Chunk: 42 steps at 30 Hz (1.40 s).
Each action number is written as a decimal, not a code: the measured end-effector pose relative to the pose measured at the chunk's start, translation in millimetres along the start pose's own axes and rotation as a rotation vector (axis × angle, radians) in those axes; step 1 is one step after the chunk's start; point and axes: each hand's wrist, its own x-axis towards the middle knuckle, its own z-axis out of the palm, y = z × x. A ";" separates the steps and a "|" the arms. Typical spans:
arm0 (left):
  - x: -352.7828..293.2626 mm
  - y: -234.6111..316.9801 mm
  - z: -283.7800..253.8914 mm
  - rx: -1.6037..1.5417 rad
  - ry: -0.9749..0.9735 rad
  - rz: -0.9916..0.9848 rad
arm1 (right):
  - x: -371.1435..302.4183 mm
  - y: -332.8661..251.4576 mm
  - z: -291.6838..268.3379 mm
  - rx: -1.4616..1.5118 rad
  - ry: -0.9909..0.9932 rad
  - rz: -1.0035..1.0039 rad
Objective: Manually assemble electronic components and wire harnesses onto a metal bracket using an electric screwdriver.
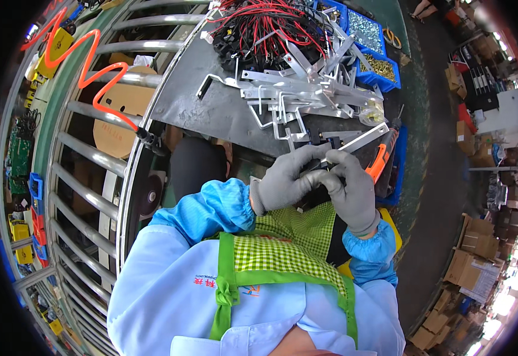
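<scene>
The left hand [291, 181] and right hand [355, 194] obscure whatever they hold.

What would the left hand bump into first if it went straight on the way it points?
Probably the right hand, just ahead of the left hand; whether they already touch is unclear.

Mid-frame, gloved hands [355, 193] are hiding anything between them; at top centre, the edge is cropping red and black wires [263, 25].
</scene>
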 end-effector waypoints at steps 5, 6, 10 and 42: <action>0.4 -4.8 2.6 0.192 0.071 0.165 | -4.8 -2.9 5.0 -0.081 0.135 0.119; -0.7 -6.1 4.2 0.202 0.071 0.195 | -8.3 -4.0 2.5 0.016 0.148 0.297; -3.6 -12.4 10.1 -0.099 -0.044 0.035 | -12.6 17.0 -7.8 0.011 0.086 0.234; 38.0 25.5 3.2 -0.461 -0.102 -0.368 | -11.9 -46.5 -100.5 0.575 0.809 -0.805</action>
